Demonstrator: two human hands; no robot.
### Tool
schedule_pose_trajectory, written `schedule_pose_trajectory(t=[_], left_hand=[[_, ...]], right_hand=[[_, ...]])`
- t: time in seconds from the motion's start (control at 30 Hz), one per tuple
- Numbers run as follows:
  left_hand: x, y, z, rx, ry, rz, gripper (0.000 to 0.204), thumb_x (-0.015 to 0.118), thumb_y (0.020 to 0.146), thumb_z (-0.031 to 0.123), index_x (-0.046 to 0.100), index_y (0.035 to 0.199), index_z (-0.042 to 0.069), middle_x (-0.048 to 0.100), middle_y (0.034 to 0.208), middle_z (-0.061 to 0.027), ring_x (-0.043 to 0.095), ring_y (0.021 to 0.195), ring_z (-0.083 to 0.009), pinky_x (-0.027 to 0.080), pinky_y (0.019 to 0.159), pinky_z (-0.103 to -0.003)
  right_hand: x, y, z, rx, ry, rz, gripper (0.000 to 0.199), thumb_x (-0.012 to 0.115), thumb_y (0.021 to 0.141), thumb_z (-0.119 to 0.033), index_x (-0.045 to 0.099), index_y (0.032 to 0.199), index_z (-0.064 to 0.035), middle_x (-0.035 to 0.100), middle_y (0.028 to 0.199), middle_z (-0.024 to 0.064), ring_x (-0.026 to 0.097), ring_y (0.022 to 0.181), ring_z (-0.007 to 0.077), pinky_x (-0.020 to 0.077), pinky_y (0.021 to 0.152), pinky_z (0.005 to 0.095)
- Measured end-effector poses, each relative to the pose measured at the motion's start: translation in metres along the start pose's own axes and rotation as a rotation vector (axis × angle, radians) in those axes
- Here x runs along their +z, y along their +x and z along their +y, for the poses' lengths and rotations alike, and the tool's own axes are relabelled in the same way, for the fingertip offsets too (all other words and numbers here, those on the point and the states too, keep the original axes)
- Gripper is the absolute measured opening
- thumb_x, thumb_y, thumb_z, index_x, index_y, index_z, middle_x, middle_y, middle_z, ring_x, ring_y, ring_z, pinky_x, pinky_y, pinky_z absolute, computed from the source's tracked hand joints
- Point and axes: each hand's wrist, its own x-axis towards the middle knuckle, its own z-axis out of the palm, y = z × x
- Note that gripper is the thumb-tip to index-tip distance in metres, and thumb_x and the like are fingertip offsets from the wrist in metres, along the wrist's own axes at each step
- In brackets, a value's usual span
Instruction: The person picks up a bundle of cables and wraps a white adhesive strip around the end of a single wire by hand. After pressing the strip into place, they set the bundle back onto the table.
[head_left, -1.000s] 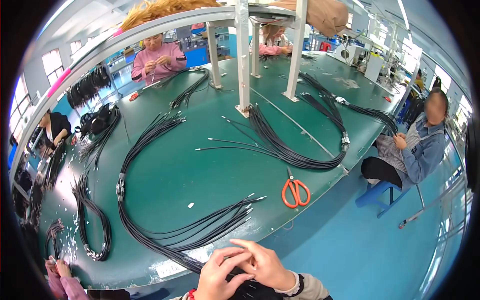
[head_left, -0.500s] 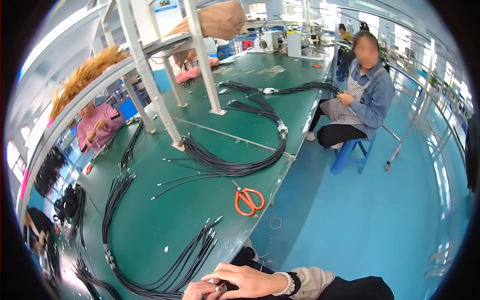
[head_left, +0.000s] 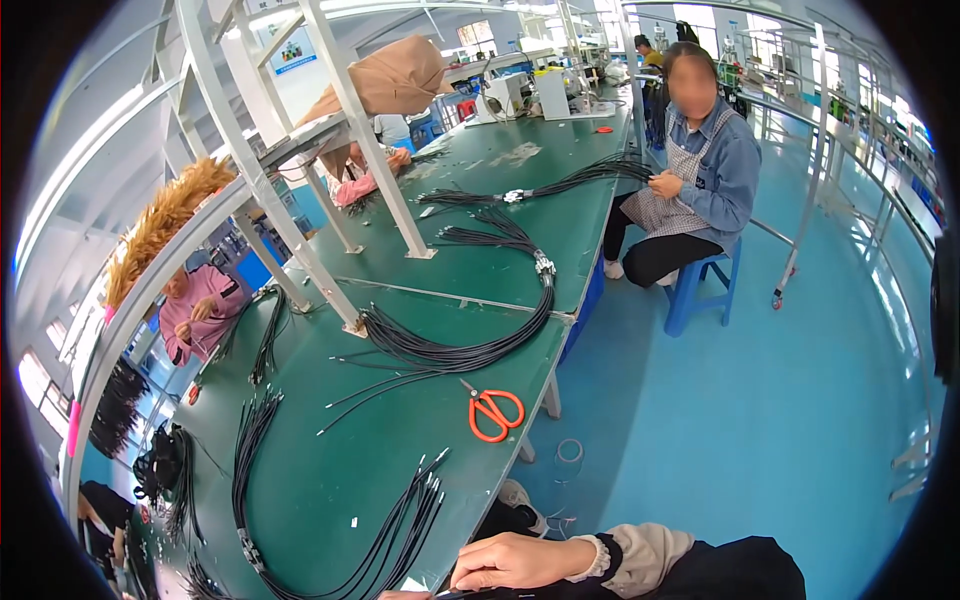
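Note:
At the lower edge, by the table's near corner, my right hand (head_left: 522,562) has its fingers curled together; whatever they hold is hidden. Only a sliver of my left hand (head_left: 404,595) shows beside it, its fingers cut off by the picture's edge. Nearest to both hands is a curved bundle of black cables (head_left: 390,535) with pale tips, gathered by a light-coloured tie on its left side. Scissors (head_left: 492,414) with orange handles lie slightly open near the table edge. Beyond them curves a second bundle of black cables (head_left: 480,352).
A white metal frame (head_left: 300,255) stands on the green table (head_left: 300,490). A co-worker (head_left: 700,170) on a blue stool (head_left: 700,290) handles another cable bundle at the right edge. Another person in pink (head_left: 203,310) works across the table. More black cables (head_left: 183,490) lie at the left.
The view has shifted, so the table and cables sit differently in it. My left hand has almost dropped out below the lower edge, and my right hand appears farther right.

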Motion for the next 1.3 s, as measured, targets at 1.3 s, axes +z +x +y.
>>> schedule_pose_trajectory(t=[1.3], left_hand=[[-0.132,0.008,-0.117,-0.096,0.033,0.009,0.010,0.064,0.078,-0.002,0.063,0.088,-0.001,0.062,0.075,-0.0105,0.062,0.066,-0.0166,0.047,0.058,-0.026]], right_hand=[[0.029,0.156,0.026,0.247,0.192,0.312,0.020,0.054,0.093,-0.016,0.062,0.103,-0.0001,0.057,0.078,-0.0012,0.052,0.066,0.0042,0.0436,0.061,0.0189]])
